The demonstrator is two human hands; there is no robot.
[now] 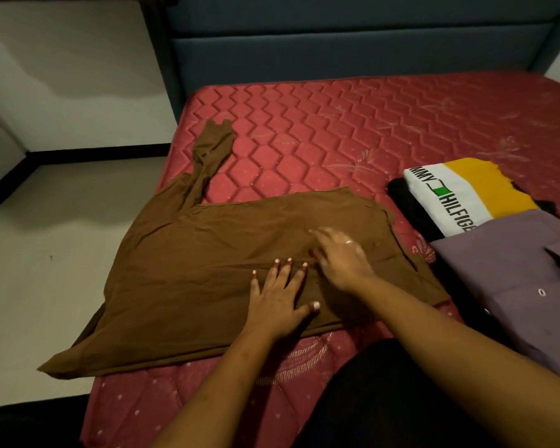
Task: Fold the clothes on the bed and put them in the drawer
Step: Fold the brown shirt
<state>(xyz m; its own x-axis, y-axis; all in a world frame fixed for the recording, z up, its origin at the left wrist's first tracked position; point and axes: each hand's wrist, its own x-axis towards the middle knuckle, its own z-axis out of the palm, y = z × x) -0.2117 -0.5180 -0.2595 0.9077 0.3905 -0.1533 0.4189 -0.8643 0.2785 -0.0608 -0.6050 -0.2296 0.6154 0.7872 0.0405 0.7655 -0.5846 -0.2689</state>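
Hands, the left hand (278,299) and the right hand (340,257), are pressing flat and open-fingered on the thin brown long-sleeved garment (191,270), which is lying lengthwise left-to-right across the red quilted mattress (337,124), its loose sleeve (209,156) trailing far-left, nearer the left hand.

The red quilted mattress (337,124) is carrying a brown garment (191,270) lying under the fingers (285,273), with a folded purple shirt (498,270) lying to their right.

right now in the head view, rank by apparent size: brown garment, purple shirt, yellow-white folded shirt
1. brown garment, spread out, clearly largest
2. purple shirt, cut off by the frame edge
3. yellow-white folded shirt, partly covered and farther off, so 2 versus 3 is unsure
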